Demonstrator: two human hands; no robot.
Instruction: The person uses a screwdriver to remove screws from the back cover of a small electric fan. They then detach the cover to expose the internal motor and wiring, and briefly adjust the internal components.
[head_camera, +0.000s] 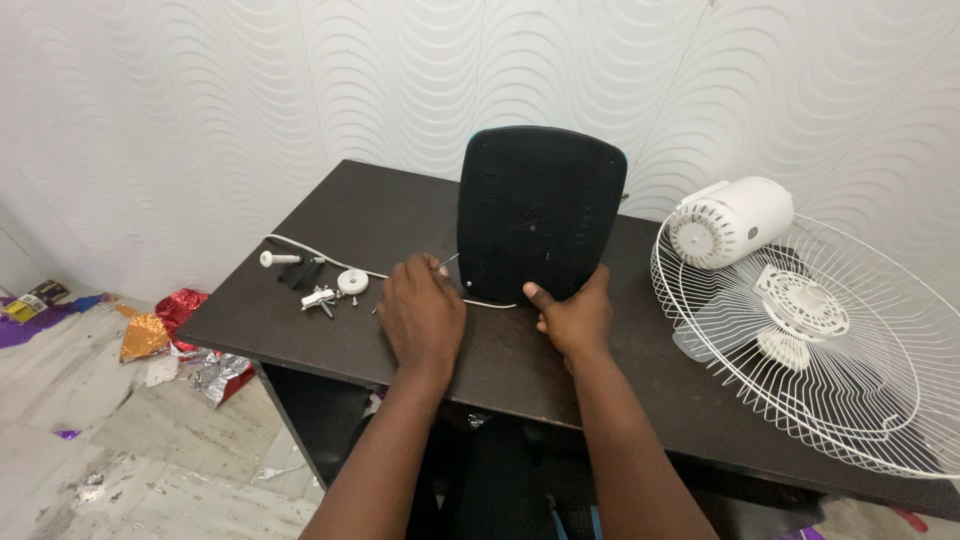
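Observation:
A black fan base plate (540, 208) with a teal edge stands upright on the dark table (380, 215). My right hand (575, 318) grips its lower right edge and keeps it standing. My left hand (422, 312) is just left of the plate's lower corner and holds a thin metal tool (446, 262) whose tip points at the plate. A white cord (320, 255) runs from the plate's foot across the table to the left.
A white fan motor (730, 222) lies on a white wire grille (880, 380) with a blade hub (800, 305) at the right. A white knob (352, 282), a peg (280, 259) and screws (325, 299) lie at the left. Foil scraps (180, 340) litter the floor.

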